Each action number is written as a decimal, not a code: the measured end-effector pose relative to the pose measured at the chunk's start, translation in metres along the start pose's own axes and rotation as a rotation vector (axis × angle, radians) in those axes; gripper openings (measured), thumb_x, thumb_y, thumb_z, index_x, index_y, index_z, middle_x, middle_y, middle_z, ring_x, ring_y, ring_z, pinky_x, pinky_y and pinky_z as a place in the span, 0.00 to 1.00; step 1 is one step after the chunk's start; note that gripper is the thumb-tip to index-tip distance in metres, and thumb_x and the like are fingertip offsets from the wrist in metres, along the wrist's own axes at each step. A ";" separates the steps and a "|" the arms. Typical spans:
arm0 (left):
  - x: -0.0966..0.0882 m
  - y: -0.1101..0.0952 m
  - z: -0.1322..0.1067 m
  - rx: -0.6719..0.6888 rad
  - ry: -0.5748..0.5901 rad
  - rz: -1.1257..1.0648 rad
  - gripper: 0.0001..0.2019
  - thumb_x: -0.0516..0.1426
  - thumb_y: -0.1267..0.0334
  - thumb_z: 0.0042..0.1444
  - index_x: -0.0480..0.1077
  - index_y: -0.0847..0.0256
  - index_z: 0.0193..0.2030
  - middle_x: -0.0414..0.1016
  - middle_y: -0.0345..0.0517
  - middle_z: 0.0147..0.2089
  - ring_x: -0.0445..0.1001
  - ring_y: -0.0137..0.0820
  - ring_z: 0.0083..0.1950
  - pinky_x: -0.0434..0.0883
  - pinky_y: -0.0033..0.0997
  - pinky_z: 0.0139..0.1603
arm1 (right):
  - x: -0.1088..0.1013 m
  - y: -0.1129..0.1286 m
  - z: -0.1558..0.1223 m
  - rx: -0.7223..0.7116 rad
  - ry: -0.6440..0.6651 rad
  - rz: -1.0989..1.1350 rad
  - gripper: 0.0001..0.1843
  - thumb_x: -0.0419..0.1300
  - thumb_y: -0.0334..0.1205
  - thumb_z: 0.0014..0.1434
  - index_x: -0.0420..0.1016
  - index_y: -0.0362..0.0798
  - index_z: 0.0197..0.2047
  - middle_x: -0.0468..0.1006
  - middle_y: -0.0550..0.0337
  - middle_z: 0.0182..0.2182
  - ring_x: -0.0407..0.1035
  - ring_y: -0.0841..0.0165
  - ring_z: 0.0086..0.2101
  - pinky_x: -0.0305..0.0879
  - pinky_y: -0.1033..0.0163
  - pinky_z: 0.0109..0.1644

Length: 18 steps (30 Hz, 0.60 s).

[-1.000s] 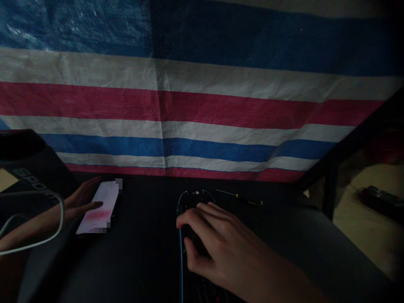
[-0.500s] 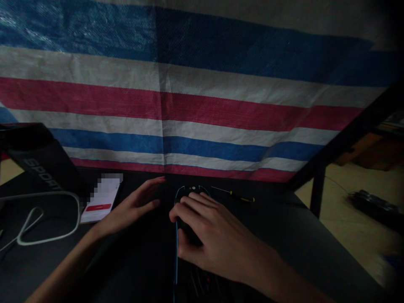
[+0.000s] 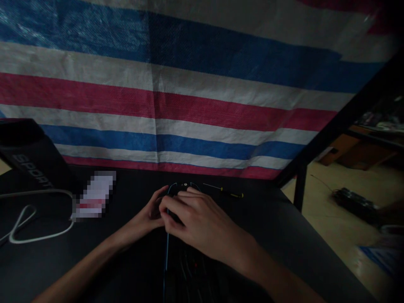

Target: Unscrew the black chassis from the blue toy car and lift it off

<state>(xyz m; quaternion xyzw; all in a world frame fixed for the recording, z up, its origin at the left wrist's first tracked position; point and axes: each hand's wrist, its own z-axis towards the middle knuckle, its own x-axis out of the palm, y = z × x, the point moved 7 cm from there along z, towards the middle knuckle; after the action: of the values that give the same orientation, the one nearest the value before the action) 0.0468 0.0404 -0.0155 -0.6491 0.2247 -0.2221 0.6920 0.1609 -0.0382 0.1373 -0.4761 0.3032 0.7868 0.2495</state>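
Note:
A long dark device (image 3: pixel 181 273) with a thin blue edge lies in front of me. A small red light and several cables or ridges show dimly on its near part. Over its far part bends my right hand (image 3: pixel 202 223), fingers curled down and thumb drawn in toward the index finger. What those fingertips grip, if anything, is hidden. My left hand (image 3: pixel 151 214) is at the device's left edge, thumb and fingers apart, its tips close to my right hand. Whether it touches the edge I cannot tell. Beyond my right hand lies a screwdriver (image 3: pixel 232 193) with a black and yellow handle.
On the left are a phone (image 3: pixel 94 195) with a blurred-out screen, a looped white cable (image 3: pixel 41 241) and a black box (image 3: pixel 34 164) marked SPORT. A striped plastic sheet (image 3: pixel 202 105) hangs behind the dark table (image 3: pixel 284 244). A black object (image 3: pixel 355 204) rests on the floor at right.
My left hand has moved right and inward, from beside the phone to the device's edge. My right thumb has drawn closer to its index finger. The view has shifted slightly right.

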 end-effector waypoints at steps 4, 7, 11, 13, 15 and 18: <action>0.002 0.001 -0.001 -0.059 0.001 -0.057 0.46 0.67 0.58 0.58 0.46 0.50 0.77 0.64 0.56 0.73 0.64 0.53 0.73 0.63 0.54 0.72 | -0.002 -0.001 -0.001 0.027 -0.029 -0.041 0.06 0.56 0.37 0.69 0.72 0.47 0.46 0.79 0.57 0.41 0.72 0.65 0.44 0.64 0.58 0.55; 0.002 -0.002 -0.002 -0.101 -0.011 -0.043 0.47 0.68 0.56 0.56 0.48 0.49 0.77 0.63 0.55 0.74 0.63 0.53 0.74 0.62 0.52 0.73 | -0.003 -0.001 -0.002 0.013 -0.013 -0.100 0.10 0.51 0.39 0.74 0.72 0.46 0.46 0.79 0.58 0.38 0.72 0.66 0.40 0.65 0.57 0.52; 0.004 -0.009 -0.005 -0.121 -0.022 -0.049 0.47 0.67 0.57 0.56 0.48 0.47 0.77 0.64 0.51 0.74 0.64 0.53 0.73 0.63 0.50 0.73 | -0.005 0.003 -0.005 -0.021 -0.050 -0.060 0.07 0.54 0.35 0.70 0.71 0.44 0.47 0.78 0.54 0.44 0.70 0.63 0.47 0.63 0.57 0.58; 0.006 -0.011 -0.006 -0.129 -0.018 -0.042 0.45 0.67 0.58 0.57 0.48 0.47 0.77 0.65 0.49 0.74 0.64 0.52 0.73 0.63 0.49 0.72 | -0.005 0.000 -0.006 0.010 -0.058 -0.050 0.08 0.55 0.38 0.69 0.71 0.44 0.48 0.77 0.54 0.43 0.70 0.63 0.46 0.64 0.57 0.57; 0.005 -0.011 -0.006 -0.131 -0.034 -0.037 0.44 0.66 0.58 0.58 0.49 0.48 0.77 0.64 0.50 0.74 0.63 0.52 0.74 0.63 0.48 0.73 | -0.004 -0.002 -0.007 0.015 -0.035 -0.061 0.09 0.52 0.40 0.72 0.71 0.45 0.47 0.77 0.56 0.39 0.70 0.64 0.42 0.65 0.58 0.53; 0.003 -0.009 -0.006 -0.125 -0.061 -0.040 0.45 0.67 0.58 0.57 0.50 0.49 0.76 0.64 0.53 0.74 0.62 0.54 0.74 0.62 0.50 0.73 | -0.003 -0.001 -0.006 -0.033 -0.016 -0.020 0.08 0.52 0.37 0.72 0.70 0.44 0.47 0.78 0.56 0.40 0.70 0.65 0.42 0.64 0.59 0.54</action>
<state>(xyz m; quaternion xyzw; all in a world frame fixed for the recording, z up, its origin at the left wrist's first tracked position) 0.0449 0.0331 -0.0074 -0.7019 0.2042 -0.2015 0.6520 0.1666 -0.0416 0.1375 -0.4771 0.2833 0.7929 0.2519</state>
